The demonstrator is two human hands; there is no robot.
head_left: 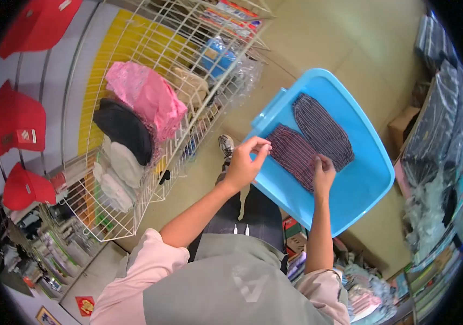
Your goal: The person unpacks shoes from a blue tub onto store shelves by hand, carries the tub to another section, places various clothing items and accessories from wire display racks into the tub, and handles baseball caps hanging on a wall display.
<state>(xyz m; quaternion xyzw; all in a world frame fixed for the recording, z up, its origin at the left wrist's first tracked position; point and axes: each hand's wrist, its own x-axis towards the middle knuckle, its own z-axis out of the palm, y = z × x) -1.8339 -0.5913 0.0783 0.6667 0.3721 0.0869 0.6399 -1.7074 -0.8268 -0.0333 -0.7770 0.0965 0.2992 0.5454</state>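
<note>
Inside a blue plastic tub (365,187) lie two striped cloth pieces that look like oversleeves. The maroon striped oversleeve (293,157) is nearer to me, and the dark navy striped oversleeve (323,127) lies flat beyond it, touching it. My left hand (248,165) is over the tub's left rim, thumb and forefinger pinched at the left corner of the maroon piece. At that piece's right edge, my right hand (324,172) is closed, fingertips on the cloth. My fingers partly hide both pinched edges.
To the left stands a white wire basket (134,214) holding pink cloth (147,97), a black item (123,130) and pale cloth pieces. Red caps (14,122) hang on the wall. Plastic-wrapped goods (437,130) line the right side. Folded textiles (364,295) are piled at the lower right.
</note>
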